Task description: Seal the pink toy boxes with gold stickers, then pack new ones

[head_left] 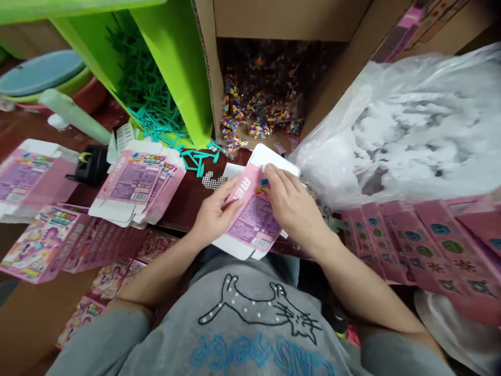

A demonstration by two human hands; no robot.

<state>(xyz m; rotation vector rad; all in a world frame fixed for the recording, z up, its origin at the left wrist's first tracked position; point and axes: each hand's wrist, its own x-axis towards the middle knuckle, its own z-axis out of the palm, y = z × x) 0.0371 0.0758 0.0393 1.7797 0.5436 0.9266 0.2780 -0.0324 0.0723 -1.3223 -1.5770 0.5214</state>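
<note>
Both hands hold one flat pink carton [255, 219] with white end flaps, just over the table's near edge. My left hand [214, 213] grips its left side, fingers curled over the face. My right hand [290, 204] lies on its upper right part, fingers pressing near the top white flap. A small white grid piece [213, 180] lies on the dark table right behind the carton.
A stack of flat pink cartons [139, 187] lies to the left, with more pink boxes [39, 245] further left. Behind stand a green box of teal sticks [156, 104], a cardboard box of bead packets [260, 112] and a big clear bag [410, 125]. Pink cartons [426, 245] lie at right.
</note>
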